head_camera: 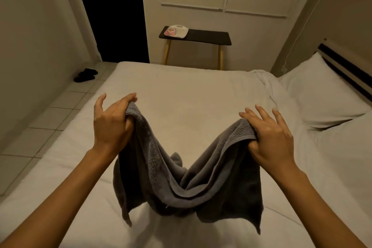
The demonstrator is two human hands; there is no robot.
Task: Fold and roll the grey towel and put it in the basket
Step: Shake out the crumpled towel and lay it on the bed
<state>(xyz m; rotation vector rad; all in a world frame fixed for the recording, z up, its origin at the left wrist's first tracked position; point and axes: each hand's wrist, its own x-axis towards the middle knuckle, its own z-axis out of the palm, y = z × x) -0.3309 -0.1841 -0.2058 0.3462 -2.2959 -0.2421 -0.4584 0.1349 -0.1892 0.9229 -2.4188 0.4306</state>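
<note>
The grey towel (pixel 187 175) hung doubled and slack between the hands, sagging in a deep V above the bed (pixel 181 90). The left hand (pixel 112 123) and right hand (pixel 269 137) each pinched an upper corner, outer fingers splayed. Bare mattress stretched beyond both hands.

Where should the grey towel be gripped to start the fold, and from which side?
Keep it by the two top corners, as now: left hand and right hand each pinch a corner of the grey towel from above. The middle sags in a deep V and the lower edge hangs loose over the bed, so outer corners give the most control.
</note>
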